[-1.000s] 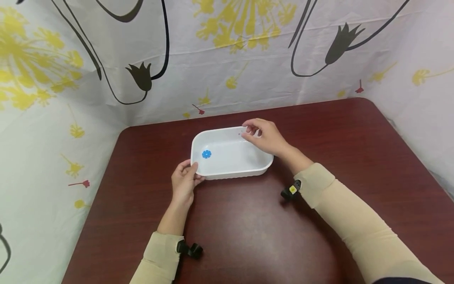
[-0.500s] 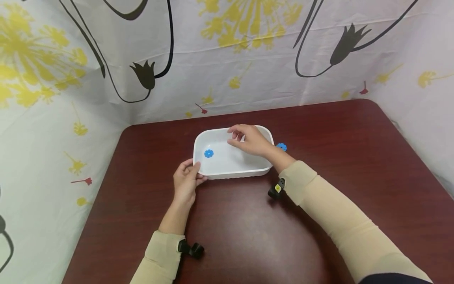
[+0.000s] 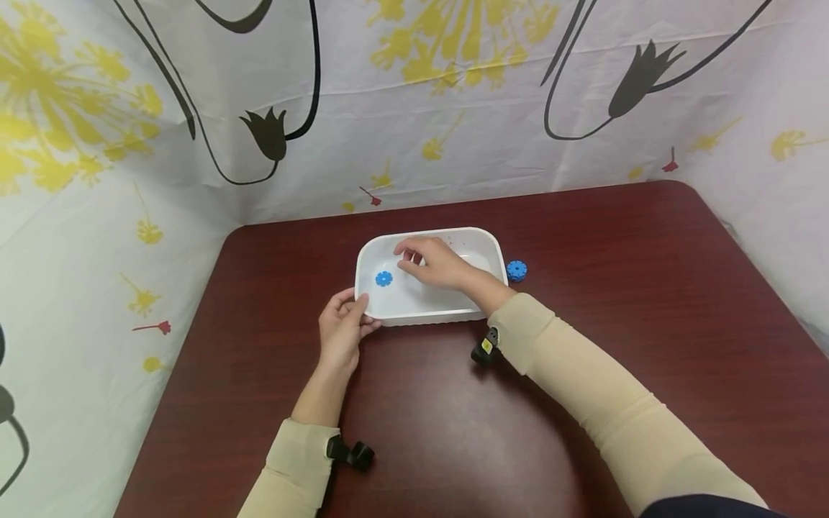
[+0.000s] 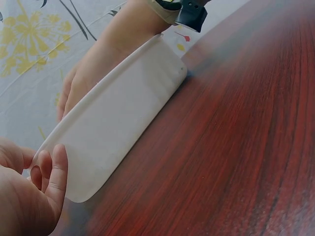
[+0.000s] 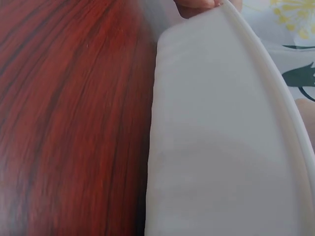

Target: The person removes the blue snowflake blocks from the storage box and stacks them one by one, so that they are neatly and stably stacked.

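Observation:
A white rectangular tray (image 3: 453, 309) with rounded corners sits on the dark red table. My left hand (image 3: 340, 327) grips its near left corner, thumb over the rim and fingers against the outside, as the left wrist view (image 4: 34, 191) also shows. Inside the tray, toward its left end, lies a blue notched disc (image 3: 384, 278), flower-shaped with a small centre hole. My right hand (image 3: 437, 265) hovers over the tray's middle, fingers bent and thumb apart, nothing visible between them, close to the right of that disc. In the right wrist view the tray's side wall (image 5: 211, 123) hides most of this hand.
Just outside the tray's right end, more blue notched discs (image 3: 517, 270) lie stacked on the table (image 3: 615, 273). A white cloth (image 3: 414, 165) with yellow flowers and dark tulips hangs behind the table. Each wrist carries a small black camera (image 3: 484, 350).
My right hand has moved left from the tray's right side toward the disc inside. The blue discs beside the tray's right end came into sight. The left hand keeps its grip.

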`<state>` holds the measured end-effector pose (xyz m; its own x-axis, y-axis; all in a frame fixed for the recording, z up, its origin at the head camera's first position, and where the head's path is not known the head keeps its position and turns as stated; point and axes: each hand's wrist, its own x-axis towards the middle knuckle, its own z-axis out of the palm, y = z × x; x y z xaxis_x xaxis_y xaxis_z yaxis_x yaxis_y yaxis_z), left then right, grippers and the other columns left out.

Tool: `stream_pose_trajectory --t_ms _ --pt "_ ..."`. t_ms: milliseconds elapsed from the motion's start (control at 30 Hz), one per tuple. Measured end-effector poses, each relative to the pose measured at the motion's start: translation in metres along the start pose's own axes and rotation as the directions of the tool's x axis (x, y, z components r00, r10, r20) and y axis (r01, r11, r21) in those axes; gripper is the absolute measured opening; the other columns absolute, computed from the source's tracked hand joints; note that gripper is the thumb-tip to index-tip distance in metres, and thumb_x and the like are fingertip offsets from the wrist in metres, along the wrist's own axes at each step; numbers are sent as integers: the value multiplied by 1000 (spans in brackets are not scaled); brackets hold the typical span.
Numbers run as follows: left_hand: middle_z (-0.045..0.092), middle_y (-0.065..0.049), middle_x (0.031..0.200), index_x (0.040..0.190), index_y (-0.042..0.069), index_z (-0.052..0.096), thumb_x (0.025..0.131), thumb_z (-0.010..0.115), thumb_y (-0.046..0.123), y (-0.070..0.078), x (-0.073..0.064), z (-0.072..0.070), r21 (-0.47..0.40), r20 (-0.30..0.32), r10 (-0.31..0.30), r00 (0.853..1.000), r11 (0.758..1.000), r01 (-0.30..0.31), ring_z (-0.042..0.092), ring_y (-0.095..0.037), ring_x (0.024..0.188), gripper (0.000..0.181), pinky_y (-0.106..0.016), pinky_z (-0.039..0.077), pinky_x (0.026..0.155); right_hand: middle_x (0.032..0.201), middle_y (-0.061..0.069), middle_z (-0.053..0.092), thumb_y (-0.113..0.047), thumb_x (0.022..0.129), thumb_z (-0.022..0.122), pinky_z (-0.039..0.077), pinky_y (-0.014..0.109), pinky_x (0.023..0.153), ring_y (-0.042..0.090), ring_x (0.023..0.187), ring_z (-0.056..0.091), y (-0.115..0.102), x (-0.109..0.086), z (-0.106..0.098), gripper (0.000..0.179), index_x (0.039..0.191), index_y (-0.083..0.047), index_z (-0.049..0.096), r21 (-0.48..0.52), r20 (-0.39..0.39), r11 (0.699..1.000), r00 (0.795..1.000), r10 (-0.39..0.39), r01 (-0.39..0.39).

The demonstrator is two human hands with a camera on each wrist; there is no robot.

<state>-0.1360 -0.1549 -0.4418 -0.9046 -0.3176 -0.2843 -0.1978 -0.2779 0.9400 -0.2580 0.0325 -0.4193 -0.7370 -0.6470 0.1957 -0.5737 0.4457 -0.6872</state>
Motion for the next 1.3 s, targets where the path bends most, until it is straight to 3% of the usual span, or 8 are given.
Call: stream_pose_trajectory --t_ms 333,600,833,1033,1200,1300 --pt "58 -10 84 132 -4 53 99 65 8 -1 1 1 -21 11 7 1000 1000 -7 58 -9 58 36 -25 61 58 104 13 68 -11 100 62 54 34 87 25 95 63 -11 12 12 31 128 3 63 -62 143 998 989 29 -20" --pt "58 -7 80 129 -5 53 99 65 6 0 0 3 -54 18 16 1000 998 -15 57 -8 56 35 -23 60 55 102 11 68 -14 100 63 52 34 90 22 94 61 -13 15 16 32 128 0 66 -164 300 985 949 94 -45" --pt "57 -7 80 130 -6 52 99 65 6 -1 1 2 -52 30 17 999 999 -15 57 -8 57 35 -23 60 56 74 3 51 -18 100 61 45 29 78 15 70 45 -11 15 20 44 142 -6 57 -232 377 968 909 176 -92" --pt "57 -7 80 128 -5 52 99 65 6 0 1 2 -52 27 19 999 999 -17 57 -8 57 33 -23 60 56 65 -1 48 -23 99 63 44 29 78 14 66 43 -10 11 16 46 143 -12 58 -267 381 957 899 216 -116" --pt "58 -7 81 128 -4 53 99 65 7 0 1 1 -29 15 12 1000 1000 -11 57 -8 58 33 -23 60 57 65 0 50 -25 97 65 45 31 76 16 68 45 -5 3 6 43 139 -14 63 -282 361 951 905 226 -125" --pt "58 -7 81 128 -2 54 99 65 7 1 1 0 -31 4 10 1000 999 -9 57 -8 57 32 -24 60 56 75 3 56 -26 97 66 47 33 79 18 76 51 1 -4 -1 40 135 -13 66 -301 331 946 917 222 -121"
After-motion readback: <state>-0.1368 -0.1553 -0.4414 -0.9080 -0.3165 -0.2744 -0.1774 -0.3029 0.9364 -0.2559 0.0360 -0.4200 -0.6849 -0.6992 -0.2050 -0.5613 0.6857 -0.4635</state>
